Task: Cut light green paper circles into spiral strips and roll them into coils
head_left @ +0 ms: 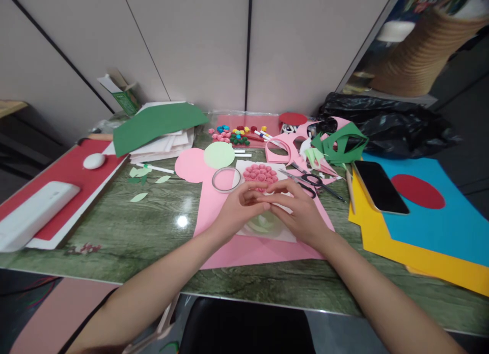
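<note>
My left hand [239, 207] and my right hand [298, 209] meet fingertip to fingertip over a white card [284, 235] that lies on a pink paper sheet [244, 249]. Both pinch something small that I cannot make out. Just beyond the fingers a cluster of pink rolled pieces [261, 173] sits on the card. A pale green shape [263, 224] shows under my hands. A clear tape ring [226, 180] lies left of the cluster.
Scissors [311, 181], a phone [380, 187] on yellow and blue sheets [439, 226], pink and green paper scraps [336, 142], small coloured balls [235, 133], a green sheet on white papers [156, 125], a mouse [93, 161], a black bag [389, 125].
</note>
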### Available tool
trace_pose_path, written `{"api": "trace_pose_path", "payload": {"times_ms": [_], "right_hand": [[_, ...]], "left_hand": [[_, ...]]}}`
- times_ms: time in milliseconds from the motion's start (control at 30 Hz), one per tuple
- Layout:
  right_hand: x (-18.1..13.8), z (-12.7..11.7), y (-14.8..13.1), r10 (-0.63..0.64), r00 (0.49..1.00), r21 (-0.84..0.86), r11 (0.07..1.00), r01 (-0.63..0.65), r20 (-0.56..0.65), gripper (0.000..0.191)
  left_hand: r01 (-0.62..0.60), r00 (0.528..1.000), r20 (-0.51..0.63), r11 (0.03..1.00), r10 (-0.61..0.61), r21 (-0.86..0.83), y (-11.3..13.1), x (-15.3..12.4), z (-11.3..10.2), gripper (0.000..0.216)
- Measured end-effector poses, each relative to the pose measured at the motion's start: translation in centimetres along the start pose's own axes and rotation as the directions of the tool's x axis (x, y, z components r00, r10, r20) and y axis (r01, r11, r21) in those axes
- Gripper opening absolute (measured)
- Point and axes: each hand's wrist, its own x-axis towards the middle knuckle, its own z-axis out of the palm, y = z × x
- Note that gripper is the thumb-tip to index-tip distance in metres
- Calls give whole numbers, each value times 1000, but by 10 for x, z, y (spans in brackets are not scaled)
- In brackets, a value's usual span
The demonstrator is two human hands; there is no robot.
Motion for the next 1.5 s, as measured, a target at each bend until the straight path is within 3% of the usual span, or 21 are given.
{"api": "trace_pose_path", "payload": {"times_ms": [267,700,1200,1500], "right_hand": [[1,-2,-7,72,996,0,997,-72,-59,10],[-2,1,-5,84,996,32,996,-83,-17,18],[2,-4,-8,81,996,0,997,-81,-45,8],[0,0,-2,0,1000,49,999,-2,27,18]], "left_hand": [[51,998,35,999,-51,8,2,-3,3,39],[85,990,112,995,-90,52,1,-3,3,44],[12,998,56,993,-5,-119,-8,2,-6,38],[-29,1000,12,999,29,21,0,1,-1,33]]}}
